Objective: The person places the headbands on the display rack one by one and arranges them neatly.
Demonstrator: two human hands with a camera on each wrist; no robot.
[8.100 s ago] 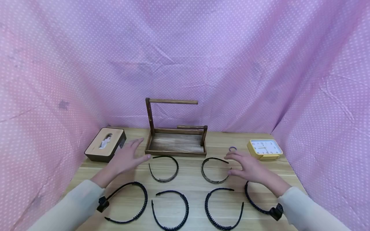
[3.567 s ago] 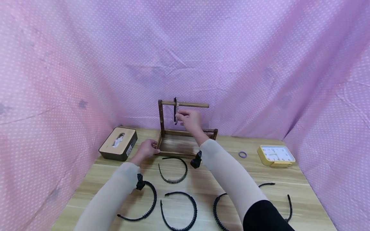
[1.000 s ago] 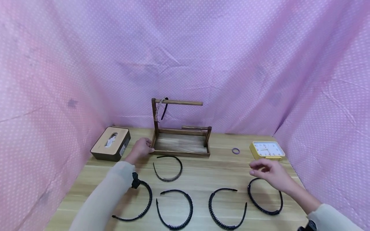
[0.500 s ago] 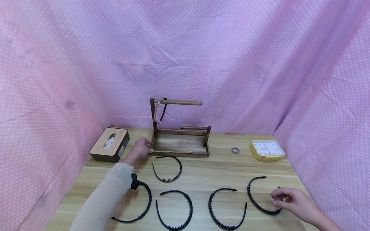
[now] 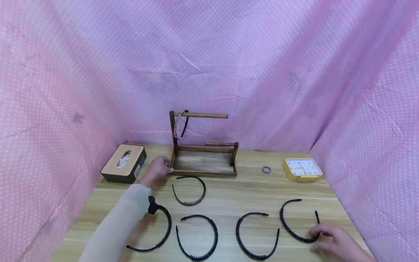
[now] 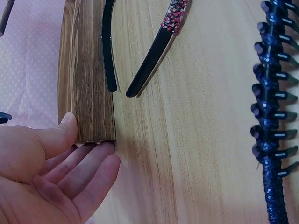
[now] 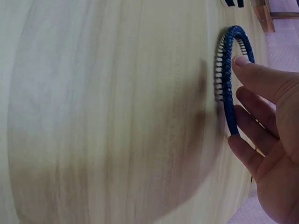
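On the left, my left hand (image 5: 158,168) holds the corner of a dark wooden stand (image 5: 203,174), thumb on one side and fingers round its end. A glittery headband (image 5: 176,125) hangs from the stand's upper bar. At the lower right, my right hand (image 5: 337,240) reaches over a black toothed headband (image 5: 291,233) lying on the table; thumb and fingers spread around its curve. The right wrist view shows the thumb and fingertips right at this headband (image 7: 227,79), which looks dark blue there. In the left wrist view, another headband (image 6: 149,63) with pink sparkles lies beside the stand.
Several more headbands lie on the table: a thin one (image 5: 193,203) before the stand, black ones (image 5: 216,233) at the front middle, (image 5: 240,240) and left. A tissue box (image 5: 111,169) stands left. A purple ring (image 5: 266,170) and yellow clock (image 5: 301,171) sit right.
Earlier my right hand hung the glittery headband on the upper bar and let go. Since then it has come down to the right-hand headband. My left hand stays on the stand.
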